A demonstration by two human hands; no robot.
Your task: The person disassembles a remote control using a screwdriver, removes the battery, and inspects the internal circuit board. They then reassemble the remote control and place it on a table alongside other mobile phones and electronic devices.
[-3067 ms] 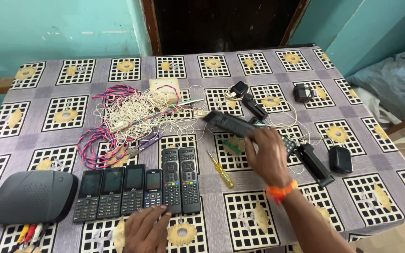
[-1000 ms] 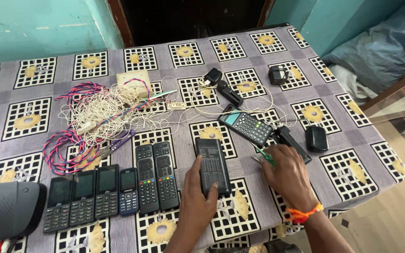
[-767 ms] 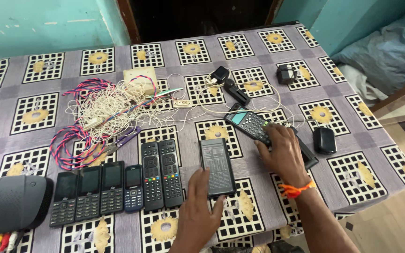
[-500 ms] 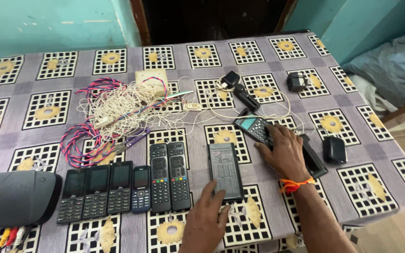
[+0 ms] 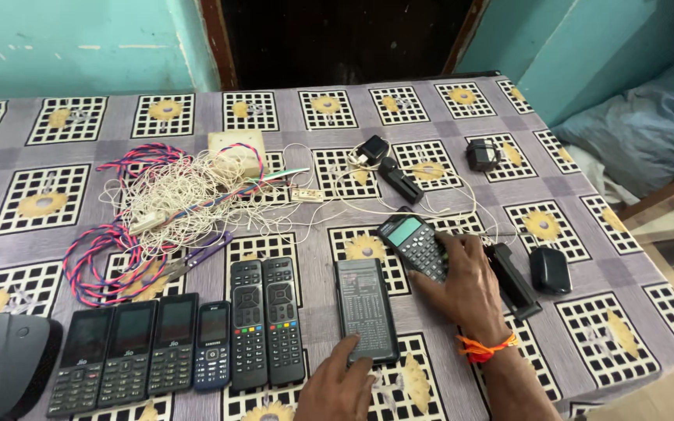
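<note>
head view, looking down on a surface (image 5: 587, 257) under a grey-purple cloth with black-and-white grid squares and yellow flowers. left hand (image 5: 342, 387) at the bottom edge, fingers (image 5: 346, 352) stretched flat and released, tips resting on the lower end of a flat dark rectangular case with a printed back (image 5: 365, 309), lying lengthwise on the surface near the middle. right hand (image 5: 466, 281), orange thread at the wrist, spread palm-down over the lower half of a black scientific calculator with a green-tinted screen (image 5: 413, 245), fingers loose on it, not clenched; calculator lying tilted, just right of the dark case, screen end clear of the hand. just right of that hand, a long black block-shaped charger (image 5: 512, 279), then a small black rounded adapter (image 5: 550, 270). left of the dark case, side by side in a row: two black remote controls (image 5: 266, 321), one small blue keypad phone (image 5: 213, 355), three black keypad phones (image 5: 125, 357). further up, a tangle of white, pink and blue wires (image 5: 173, 204) beside a cream square switch box (image 5: 235, 146). dark rounded grey device (image 5: 1, 373) at the lower left corner.
</note>
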